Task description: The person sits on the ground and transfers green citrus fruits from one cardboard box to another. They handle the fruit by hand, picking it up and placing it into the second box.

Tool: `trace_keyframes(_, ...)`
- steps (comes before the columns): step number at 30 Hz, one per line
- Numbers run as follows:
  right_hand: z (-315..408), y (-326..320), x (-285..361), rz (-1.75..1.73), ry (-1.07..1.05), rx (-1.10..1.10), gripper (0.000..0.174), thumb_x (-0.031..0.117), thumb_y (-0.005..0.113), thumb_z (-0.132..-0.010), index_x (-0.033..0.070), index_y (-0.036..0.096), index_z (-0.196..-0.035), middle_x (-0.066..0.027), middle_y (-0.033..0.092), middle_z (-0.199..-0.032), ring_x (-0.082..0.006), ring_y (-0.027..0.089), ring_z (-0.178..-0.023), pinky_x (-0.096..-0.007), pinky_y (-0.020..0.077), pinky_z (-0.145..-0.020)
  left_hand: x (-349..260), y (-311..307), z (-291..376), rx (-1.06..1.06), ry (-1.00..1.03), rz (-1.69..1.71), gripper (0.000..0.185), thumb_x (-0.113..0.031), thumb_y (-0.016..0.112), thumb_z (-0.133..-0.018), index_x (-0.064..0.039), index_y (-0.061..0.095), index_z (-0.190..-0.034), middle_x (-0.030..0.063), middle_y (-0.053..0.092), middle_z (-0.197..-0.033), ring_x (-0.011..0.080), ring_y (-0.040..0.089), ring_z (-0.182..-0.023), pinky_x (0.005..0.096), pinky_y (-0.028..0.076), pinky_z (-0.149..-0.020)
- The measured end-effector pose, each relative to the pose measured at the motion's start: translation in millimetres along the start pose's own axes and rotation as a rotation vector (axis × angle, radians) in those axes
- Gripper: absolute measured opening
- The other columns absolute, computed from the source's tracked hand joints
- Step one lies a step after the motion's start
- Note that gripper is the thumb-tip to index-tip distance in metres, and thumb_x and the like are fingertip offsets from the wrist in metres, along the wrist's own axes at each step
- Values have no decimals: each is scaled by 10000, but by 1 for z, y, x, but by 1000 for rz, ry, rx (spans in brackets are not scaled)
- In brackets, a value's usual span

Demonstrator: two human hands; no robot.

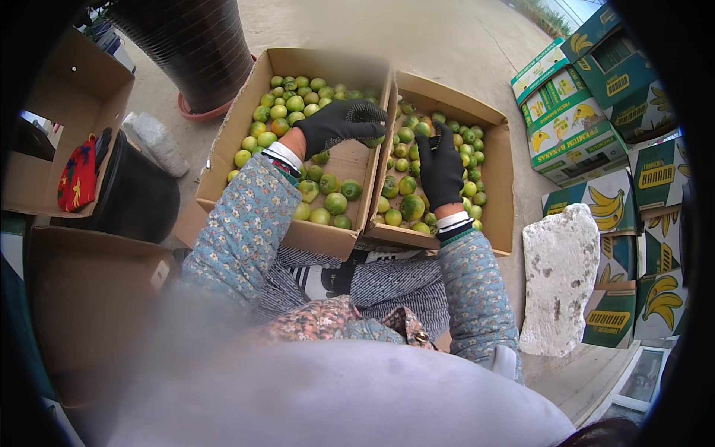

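Two cardboard boxes of green tomatoes stand side by side before me. Over the left box (pixel 301 230), my left hand (pixel 343 120), in a black dotted glove, has its fingers around a green tomato (pixel 373 142) beside the shared walls. That fruit is partly hidden by the fingers. Inside the right box (pixel 500 184), my right hand (pixel 442 165), gloved in black, reaches down among the fruit with thumb and forefinger apart. An orange-tinged tomato (pixel 423 129) lies by its fingertips. Larger tomatoes (pixel 336 203) sit at the left box's near end, around a patch of bare cardboard.
Stacked banana cartons (pixel 581 134) and a rough white stone slab (pixel 560 279) are on the right. To the left are a large dark plant pot (pixel 190 50), a stone block (pixel 155 142), a black bucket (pixel 148 190) and an open carton (pixel 84 67) containing a red patterned cloth item (pixel 79 174).
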State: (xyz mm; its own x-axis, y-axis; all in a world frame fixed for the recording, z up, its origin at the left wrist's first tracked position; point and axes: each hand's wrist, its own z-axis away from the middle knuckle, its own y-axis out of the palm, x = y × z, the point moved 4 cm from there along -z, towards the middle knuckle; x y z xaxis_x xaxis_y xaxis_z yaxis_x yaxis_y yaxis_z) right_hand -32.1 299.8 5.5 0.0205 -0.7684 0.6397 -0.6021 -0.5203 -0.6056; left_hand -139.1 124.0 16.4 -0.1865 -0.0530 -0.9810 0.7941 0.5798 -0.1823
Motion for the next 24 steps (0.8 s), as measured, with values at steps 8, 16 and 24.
trace_keyframes(8,10,4,43,-68,-559,187,531,162,727,-784,112,525,-1273,-118,647,-1026,-234,663,-784,-326,536,-684,10,11,-4,28,12,243,452,-186,684,-849,3,531,-1230,101,584,-1167,156,572,-1034,289,483,-885)
trace_keyframes(16,0,-5,9,-96,-54,-40,417,228,685,-835,115,549,-1212,-133,662,-942,-267,654,-825,-356,512,-695,31,-22,3,102,-366,-749,541,-305,733,-736,-67,584,-1199,134,631,-1129,248,617,-1019,351,495,-882)
trace_keyframes(24,-4,-13,-21,-247,118,-342,455,250,645,-880,34,508,-1256,-103,655,-850,-166,617,-737,-308,492,-665,59,-7,7,133,-557,-1387,419,-293,692,-670,-121,666,-1051,171,643,-1090,326,610,-1028,412,495,-865)
